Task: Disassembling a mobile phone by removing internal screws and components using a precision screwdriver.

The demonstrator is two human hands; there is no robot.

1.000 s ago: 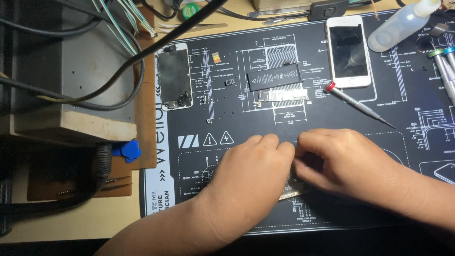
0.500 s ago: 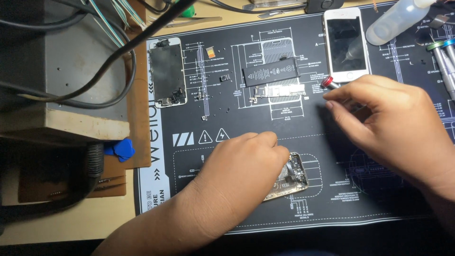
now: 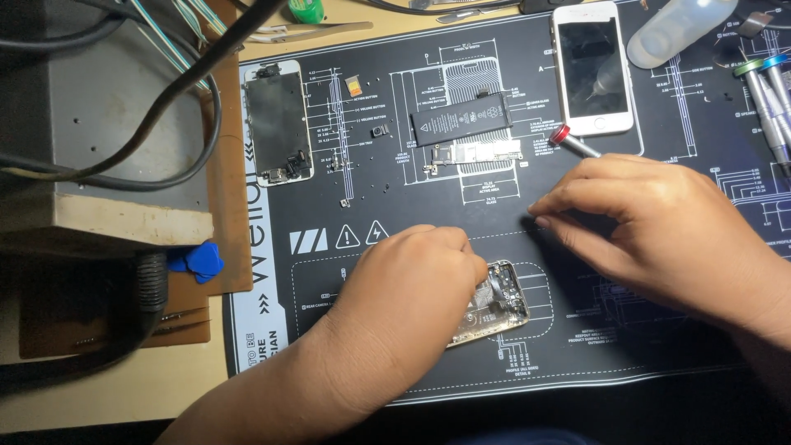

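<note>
Left hand fingers pin opened silver phone housing, lower centre; right hand fingers pinched narrow, contents indiscernible; keep housing flat

Pale wood bench w/ black mat; dim, prob. lamp-lit.

Bare hands, forearms; no sleeves, rings.

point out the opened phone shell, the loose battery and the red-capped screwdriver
opened phone shell (image 3: 497, 305), head view, on the exposed inner parts beside the left hand (image 3: 416, 288)
loose battery (image 3: 461, 119), head view, middle of its black face
red-capped screwdriver (image 3: 561, 135), head view, on the red cap above the right hand (image 3: 659, 235)
</note>
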